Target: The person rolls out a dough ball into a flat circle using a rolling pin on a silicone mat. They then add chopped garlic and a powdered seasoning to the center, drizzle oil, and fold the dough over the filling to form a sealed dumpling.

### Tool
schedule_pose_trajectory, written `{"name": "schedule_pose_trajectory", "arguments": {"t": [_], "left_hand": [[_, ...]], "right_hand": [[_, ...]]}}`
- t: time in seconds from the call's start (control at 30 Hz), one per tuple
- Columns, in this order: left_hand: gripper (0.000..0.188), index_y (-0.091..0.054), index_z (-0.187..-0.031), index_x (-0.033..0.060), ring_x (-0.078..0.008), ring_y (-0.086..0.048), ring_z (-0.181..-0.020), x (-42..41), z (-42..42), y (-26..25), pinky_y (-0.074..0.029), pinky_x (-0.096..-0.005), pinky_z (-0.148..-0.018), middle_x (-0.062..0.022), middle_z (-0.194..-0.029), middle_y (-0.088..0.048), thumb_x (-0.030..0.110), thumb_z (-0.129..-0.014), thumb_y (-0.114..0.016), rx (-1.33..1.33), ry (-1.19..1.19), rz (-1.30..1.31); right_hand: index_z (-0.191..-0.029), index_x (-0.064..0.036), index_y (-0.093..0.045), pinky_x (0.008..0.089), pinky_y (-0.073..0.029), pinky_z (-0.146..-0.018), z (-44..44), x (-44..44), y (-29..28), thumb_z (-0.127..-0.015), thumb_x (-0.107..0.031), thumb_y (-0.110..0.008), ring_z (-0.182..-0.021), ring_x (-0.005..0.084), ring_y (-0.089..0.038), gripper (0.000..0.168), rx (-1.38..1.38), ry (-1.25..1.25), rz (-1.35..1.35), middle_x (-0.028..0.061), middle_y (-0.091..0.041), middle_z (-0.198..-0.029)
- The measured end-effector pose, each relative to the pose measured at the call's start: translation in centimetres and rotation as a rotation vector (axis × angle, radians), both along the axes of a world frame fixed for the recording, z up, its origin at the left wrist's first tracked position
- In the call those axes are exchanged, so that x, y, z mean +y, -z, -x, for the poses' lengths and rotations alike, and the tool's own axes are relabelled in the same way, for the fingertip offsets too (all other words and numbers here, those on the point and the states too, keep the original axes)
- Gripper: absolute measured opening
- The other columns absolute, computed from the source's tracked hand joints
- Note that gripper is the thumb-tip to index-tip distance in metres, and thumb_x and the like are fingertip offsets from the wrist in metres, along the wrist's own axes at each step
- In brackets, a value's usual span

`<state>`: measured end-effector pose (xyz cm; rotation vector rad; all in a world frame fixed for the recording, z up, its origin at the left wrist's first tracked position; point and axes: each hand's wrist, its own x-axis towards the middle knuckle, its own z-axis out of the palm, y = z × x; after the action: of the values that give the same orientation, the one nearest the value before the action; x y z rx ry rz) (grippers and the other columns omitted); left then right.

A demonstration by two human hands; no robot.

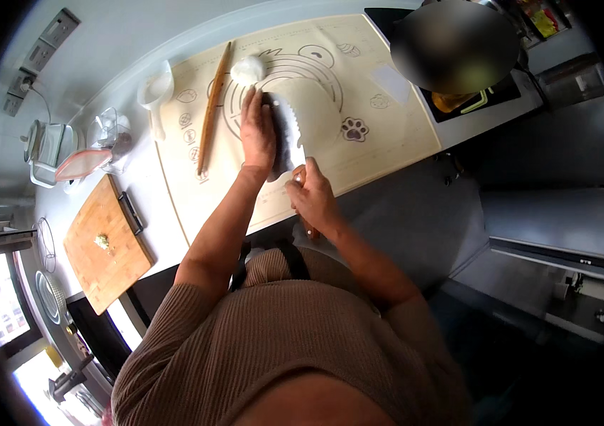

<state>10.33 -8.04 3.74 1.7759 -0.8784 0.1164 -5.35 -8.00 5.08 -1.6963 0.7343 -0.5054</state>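
Note:
In my right hand [310,197] is the wooden handle of a broad kitchen knife [286,136] with a row of teeth along one edge. The wide blade lies tilted over a cream baking mat [392,149]. My left hand [258,128] lies along the blade's dark left side, fingers stretched forward; what is under the palm is hidden. A thin pale sheet of dough [318,112] spreads on the mat to the blade's right. Just beyond my left fingertips sits a white dough ball [247,70]. A slim wooden rolling pin [214,109] rests left of that hand.
A white scoop [155,90] stands at the mat's left edge. A wooden cutting board [105,239] bears a small chopped heap [102,242]. Clear containers [110,130] stand behind it. At the right, a large round pan or lid [453,48], partly blurred, is over a dark cooktop [499,98].

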Motion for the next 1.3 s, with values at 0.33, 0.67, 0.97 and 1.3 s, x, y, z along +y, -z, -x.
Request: {"name": "schedule_pose_trajectory", "arguments": {"t": [0.33, 0.67, 0.97, 1.3], "left_hand": [[0.029, -0.052, -0.115, 0.0007, -0.0334, -0.049, -0.11, -9.5, 1.1, 5.7, -0.037, -0.0356, -0.095, -0.0192, -0.117, -0.053, 0.013, -0.091, -0.042, 0.086, -0.138, -0.099], [0.034, -0.056, -0.11, -0.0004, -0.0351, -0.032, -0.125, -7.3, -0.7, 3.4, -0.026, -0.0409, -0.104, -0.0204, -0.122, -0.049, 0.024, -0.092, -0.042, -0.09, -0.009, -0.293], [0.065, -0.024, -0.139, 0.0067, -0.0343, -0.016, -0.134, -5.0, 4.5, 2.0, -0.016, -0.0492, -0.107, -0.0134, -0.146, -0.017, 0.002, -0.077, -0.044, -0.669, 0.292, -0.791], [0.061, -0.03, -0.136, 0.006, -0.037, -0.011, -0.134, -6.4, 2.2, 2.9, -0.016, -0.05, -0.107, -0.0149, -0.146, -0.013, 0.003, -0.077, -0.044, -0.494, 0.057, -0.772]], "right_hand": [[-0.089, -0.001, -0.037, 0.0396, -0.046, -0.051, 3.3, -9.8, 0.4, -0.077, -0.008, -0.051, -0.053, 0.032, -0.059, 0.021, 0.132, 0.012, -0.215, 0.0181, -0.054, -0.065], [-0.09, 0.0, -0.034, 0.0315, -0.045, -0.04, 4.5, -15.0, -0.4, -0.079, -0.005, -0.051, -0.047, 0.0188, -0.055, 0.021, 0.075, -0.008, -0.236, 0.0114, -0.049, -0.069], [-0.089, 0.002, -0.036, 0.0292, -0.041, -0.037, 3.0, -15.8, 0.3, -0.078, -0.003, -0.051, -0.043, 0.0151, -0.051, 0.019, -0.04, -0.046, -0.361, 0.0085, -0.047, -0.069], [-0.087, 0.0, -0.037, 0.0282, -0.041, -0.038, 4.1, -15.9, -0.6, -0.078, -0.004, -0.053, -0.044, 0.0126, -0.048, 0.018, -0.023, -0.09, -0.432, 0.0046, -0.043, -0.066]]}}
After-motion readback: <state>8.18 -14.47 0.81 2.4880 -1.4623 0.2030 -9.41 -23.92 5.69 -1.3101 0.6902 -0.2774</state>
